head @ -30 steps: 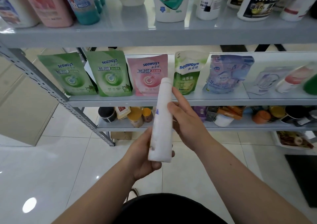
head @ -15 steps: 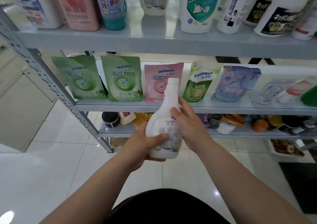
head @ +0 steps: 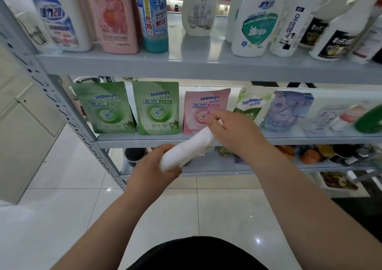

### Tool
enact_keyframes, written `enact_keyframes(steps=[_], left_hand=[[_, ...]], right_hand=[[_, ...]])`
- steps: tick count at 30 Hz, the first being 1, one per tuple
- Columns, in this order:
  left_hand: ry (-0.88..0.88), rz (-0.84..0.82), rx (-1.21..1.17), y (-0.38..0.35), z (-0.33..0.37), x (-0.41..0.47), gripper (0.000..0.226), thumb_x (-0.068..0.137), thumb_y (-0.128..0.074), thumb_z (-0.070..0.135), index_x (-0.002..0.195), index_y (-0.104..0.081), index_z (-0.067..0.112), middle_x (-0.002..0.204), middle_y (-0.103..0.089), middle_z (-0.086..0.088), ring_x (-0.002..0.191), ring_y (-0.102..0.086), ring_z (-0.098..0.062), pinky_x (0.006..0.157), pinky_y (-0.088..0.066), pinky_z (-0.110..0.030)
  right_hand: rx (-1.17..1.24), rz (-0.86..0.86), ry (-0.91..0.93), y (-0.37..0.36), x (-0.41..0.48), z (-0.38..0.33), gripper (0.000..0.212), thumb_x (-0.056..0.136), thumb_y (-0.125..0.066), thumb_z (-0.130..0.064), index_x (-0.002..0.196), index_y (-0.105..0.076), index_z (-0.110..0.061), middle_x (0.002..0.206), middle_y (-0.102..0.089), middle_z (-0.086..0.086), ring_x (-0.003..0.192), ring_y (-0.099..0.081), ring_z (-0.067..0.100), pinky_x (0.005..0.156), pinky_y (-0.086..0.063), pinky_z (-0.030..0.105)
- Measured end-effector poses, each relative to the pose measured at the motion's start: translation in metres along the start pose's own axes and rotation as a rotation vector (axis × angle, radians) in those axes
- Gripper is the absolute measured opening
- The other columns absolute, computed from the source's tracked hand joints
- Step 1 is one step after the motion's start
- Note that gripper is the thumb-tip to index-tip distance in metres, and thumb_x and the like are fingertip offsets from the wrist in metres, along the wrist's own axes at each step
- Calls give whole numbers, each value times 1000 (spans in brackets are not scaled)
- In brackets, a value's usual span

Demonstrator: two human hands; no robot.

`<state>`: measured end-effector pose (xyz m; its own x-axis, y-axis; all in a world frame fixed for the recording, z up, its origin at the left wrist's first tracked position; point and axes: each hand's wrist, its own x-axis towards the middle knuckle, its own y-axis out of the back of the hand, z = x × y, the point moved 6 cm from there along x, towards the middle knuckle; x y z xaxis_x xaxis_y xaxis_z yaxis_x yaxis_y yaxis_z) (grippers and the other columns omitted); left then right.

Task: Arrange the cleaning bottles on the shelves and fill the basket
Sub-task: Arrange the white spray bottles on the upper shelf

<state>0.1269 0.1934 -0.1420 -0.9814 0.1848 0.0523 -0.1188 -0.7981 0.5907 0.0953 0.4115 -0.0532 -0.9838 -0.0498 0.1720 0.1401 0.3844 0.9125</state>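
Item under handling: 1 white bottle, held in the air between both hands, in front of the middle shelf and clear of every shelf surface.

Position relative to hands: the bottle lies tilted, base low and to the left, neck high and to the right. The left hand grips the base end, fingers and thumb curled round it. The right hand is closed over the neck end and hides the cap and upper neck. The 2 hands are apart, with the bottle's midsection exposed between them.

Appearance: plain white body, broader at the base and tapering toward the neck. No printing is legible on the exposed side. The surface is blurred.

Surroundings: directly behind the bottle stands a pink pouch, with 2 green pouches to its left on the same shelf. The top shelf carries upright bottles, including a white flask-shaped bottle set back near its middle.
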Motion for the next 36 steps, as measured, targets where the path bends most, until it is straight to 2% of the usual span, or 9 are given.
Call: enact_keyframes(steps=[2,4,8,13,17,21,25,32,36], left_hand=[[13,-73,-57,8,-9,4,53,72,-84,41,104,-51,69,100,-56,48,90,-54,21,50,-45,-13],[49,-189,-159,16,-22,8,58,63,-87,45,106,-56,69,102,-64,37,91,-62,12,63,-53,-13],[88,-413,-329,24,-43,16,65,55,-91,41,115,-68,53,111,-74,9,100,-72,-13,88,-61,-40],[96,-307,-380,27,-40,26,63,54,-88,52,111,-62,61,106,-73,17,95,-72,-10,75,-62,-33],[61,-252,-523,31,-14,35,51,64,-82,56,109,-59,59,104,-74,14,88,-73,-10,66,-58,-25],[50,-253,-678,35,22,59,49,71,-73,43,117,-59,43,105,-74,-2,91,-73,-31,70,-59,-47],[-32,-228,-643,35,69,94,49,73,-62,46,122,-60,48,112,-72,-1,99,-71,-32,78,-61,-56],[-141,-76,-560,49,155,187,41,79,-47,39,113,-63,55,110,-70,25,104,-66,2,94,-55,-38],[-159,173,-378,58,191,263,61,86,-56,26,145,-42,37,136,-55,12,120,-54,-6,103,-49,-37]], right_hand=[[-80,26,81,1,4,-15,36,108,-33,-38,73,-42,-31,63,-45,-8,57,-46,11,50,-27,28],[-100,54,280,3,2,-36,32,104,-29,-36,74,-38,-32,59,-37,-10,51,-40,12,47,-24,26],[-113,254,660,15,-9,-71,31,96,-36,-25,71,-50,-16,57,-45,-4,48,-26,15,49,-16,21],[62,172,219,13,20,-59,60,96,-20,-53,79,-59,-10,64,-54,3,56,-47,19,51,-29,32],[644,189,-3,9,24,-48,42,90,-47,-69,95,-60,-30,88,-62,4,79,-61,17,65,-48,26],[997,10,-59,-15,19,-44,54,78,-72,-69,125,-58,-45,111,-72,-7,103,-72,13,83,-61,33],[1145,220,-86,17,38,-27,49,66,-84,-68,109,-63,-54,105,-76,-7,97,-76,18,73,-62,35],[1118,433,-18,93,80,9,47,75,-82,-50,117,-61,-54,111,-75,-13,100,-74,10,73,-61,24],[1079,481,-8,114,100,30,47,73,-79,-50,116,-60,-49,105,-74,-18,94,-73,3,70,-57,16]])
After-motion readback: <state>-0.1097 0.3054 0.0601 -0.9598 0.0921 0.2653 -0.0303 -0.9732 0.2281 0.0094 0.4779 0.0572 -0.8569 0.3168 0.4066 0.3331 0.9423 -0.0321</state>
